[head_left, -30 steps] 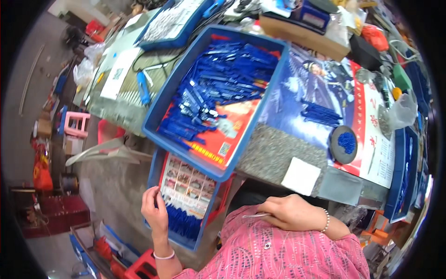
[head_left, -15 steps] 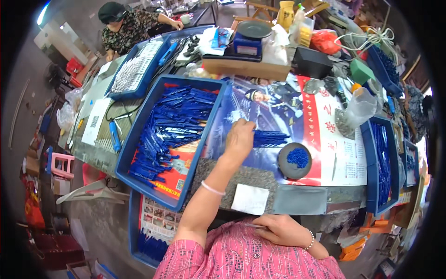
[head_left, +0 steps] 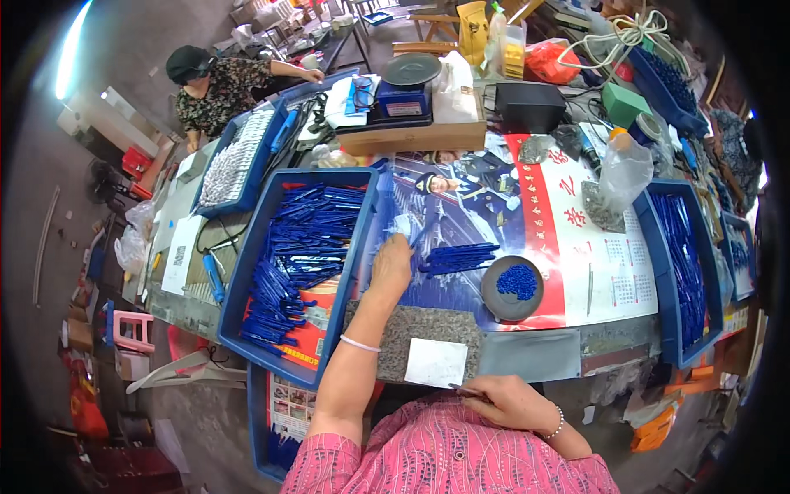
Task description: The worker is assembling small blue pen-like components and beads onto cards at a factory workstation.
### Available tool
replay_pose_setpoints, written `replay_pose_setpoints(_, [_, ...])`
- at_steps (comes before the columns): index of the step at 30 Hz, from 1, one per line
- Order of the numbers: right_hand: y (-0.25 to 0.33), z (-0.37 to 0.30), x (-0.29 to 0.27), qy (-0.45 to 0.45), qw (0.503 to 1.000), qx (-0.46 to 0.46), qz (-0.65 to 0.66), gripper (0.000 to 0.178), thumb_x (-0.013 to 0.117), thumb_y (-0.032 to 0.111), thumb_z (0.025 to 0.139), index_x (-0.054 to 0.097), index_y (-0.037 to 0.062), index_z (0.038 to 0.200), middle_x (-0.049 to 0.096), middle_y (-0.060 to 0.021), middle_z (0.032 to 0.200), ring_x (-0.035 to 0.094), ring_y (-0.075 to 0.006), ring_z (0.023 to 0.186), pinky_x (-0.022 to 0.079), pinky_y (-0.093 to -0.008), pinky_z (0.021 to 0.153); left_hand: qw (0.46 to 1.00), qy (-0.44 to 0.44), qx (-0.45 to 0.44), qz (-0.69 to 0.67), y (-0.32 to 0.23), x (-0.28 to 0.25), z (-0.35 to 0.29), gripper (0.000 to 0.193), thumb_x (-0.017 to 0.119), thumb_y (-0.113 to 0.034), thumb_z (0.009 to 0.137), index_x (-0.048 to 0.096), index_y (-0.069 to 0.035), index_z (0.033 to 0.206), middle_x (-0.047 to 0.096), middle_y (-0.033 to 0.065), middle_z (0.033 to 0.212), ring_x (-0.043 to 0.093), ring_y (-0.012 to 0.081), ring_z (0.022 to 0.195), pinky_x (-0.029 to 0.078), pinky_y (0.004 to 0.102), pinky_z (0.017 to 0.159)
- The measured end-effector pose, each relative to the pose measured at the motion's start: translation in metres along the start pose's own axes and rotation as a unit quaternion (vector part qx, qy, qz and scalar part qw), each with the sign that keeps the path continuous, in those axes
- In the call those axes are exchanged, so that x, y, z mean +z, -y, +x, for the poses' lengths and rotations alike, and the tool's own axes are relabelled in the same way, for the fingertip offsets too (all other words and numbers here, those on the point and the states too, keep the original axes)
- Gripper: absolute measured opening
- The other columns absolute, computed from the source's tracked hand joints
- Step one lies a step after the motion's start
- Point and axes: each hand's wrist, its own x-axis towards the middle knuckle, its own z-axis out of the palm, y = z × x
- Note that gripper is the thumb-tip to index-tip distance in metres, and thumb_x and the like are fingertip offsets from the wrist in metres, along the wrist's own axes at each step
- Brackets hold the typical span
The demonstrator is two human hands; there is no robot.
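Note:
My left hand (head_left: 392, 267) is over the poster-covered tabletop, its fingers pinched together; what they hold, if anything, I cannot make out. Just right of it lies a small pile of slim blue pieces (head_left: 459, 258). Beyond that pile stands a round dark dish (head_left: 492, 309) with tiny blue parts (head_left: 518, 282) in it. At the table's front edge my right hand (head_left: 512, 403) grips slim metal tweezers (head_left: 466, 390), close to a white paper (head_left: 437, 362). To the left, a big blue tray (head_left: 229, 309) holds many more slim blue pieces (head_left: 317, 235).
A second blue tray (head_left: 663, 272) of blue pieces stands at the right. At the back are a wooden box (head_left: 411, 138) and a black box (head_left: 531, 107). A tray of white pieces (head_left: 239, 156) is at far left, with another person (head_left: 216, 90) behind it.
My left hand has moved left and nearer to me, away from the small pile of blue pieces. My right hand stays at the table edge with the tweezers. The whole view has shifted slightly.

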Motion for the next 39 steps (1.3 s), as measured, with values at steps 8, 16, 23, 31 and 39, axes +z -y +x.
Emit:
replay_pose_setpoints(8, [0.017, 0.018, 0.017, 0.043, 0.999, -0.009, -0.021, 0.021, 0.059, 0.018, 0.081, 0.058, 0.0032, 0.096, 0.06, -0.015, 0.081, 0.06, -0.0321, 0.071, 0.048, -0.0382, 0.062, 0.999, -0.033, 0.017, 0.029, -0.009, -0.002, -0.006, 0.015, 0.055, -0.001, 0.072, 0.047, 0.002, 0.085, 0.059, 0.023, 0.082, 0.059, 0.0386, 0.077, 0.048, 0.046, 0.068])
replay_pose_setpoints(16, [0.012, 0.017, 0.025, -0.127, 0.975, 0.128, 0.126, 0.011, 0.056, 0.002, 0.081, 0.058, -0.0023, 0.091, 0.062, -0.0064, 0.075, 0.055, -0.0081, 0.056, 0.043, -0.0223, 0.049, 0.937, 0.028, -0.093, -0.335, -0.009, -0.042, -0.039, 0.029, 0.057, -0.003, 0.072, 0.046, 0.002, 0.099, 0.058, 0.0136, 0.076, 0.058, 0.0212, 0.067, 0.046, 0.0323, 0.06])
replay_pose_setpoints(23, [0.008, 0.049, 0.017, -0.277, 0.81, 0.076, 0.512, 0.033, 0.058, 0.007, 0.081, 0.046, -0.0033, 0.109, 0.056, -0.0078, 0.07, 0.042, -0.0068, 0.041, 0.037, -0.0195, 0.037, 0.595, 0.28, -0.04, -0.752, -0.052, -0.094, -0.134, 0.034, 0.055, 0.004, 0.078, 0.043, -0.002, 0.11, 0.05, 0.0007, 0.087, 0.049, 0.006, 0.078, 0.042, 0.0206, 0.067])
replay_pose_setpoints(31, [0.017, 0.052, 0.009, -0.18, 0.854, 0.142, 0.467, 0.022, 0.068, 0.015, 0.074, 0.052, -0.0006, 0.079, 0.05, -0.0036, 0.057, 0.045, -0.0086, 0.041, 0.036, -0.0218, 0.035, 0.593, 0.343, -0.113, -0.72, -0.055, -0.094, -0.182, 0.028, 0.051, 0.004, 0.083, 0.045, 0.004, 0.11, 0.054, 0.0082, 0.096, 0.059, 0.0141, 0.085, 0.046, 0.0254, 0.076])
replay_pose_setpoints(39, [0.012, 0.051, 0.005, -0.117, 0.893, 0.214, 0.378, 0.013, 0.062, 0.011, 0.082, 0.058, 0.0008, 0.089, 0.058, -0.0003, 0.067, 0.051, -0.004, 0.052, 0.038, -0.0183, 0.044, 0.723, 0.367, -0.125, -0.572, -0.061, -0.088, -0.18, 0.016, 0.04, -0.005, 0.092, 0.043, 0.003, 0.106, 0.061, 0.0114, 0.09, 0.062, 0.0154, 0.076, 0.051, 0.0258, 0.066])
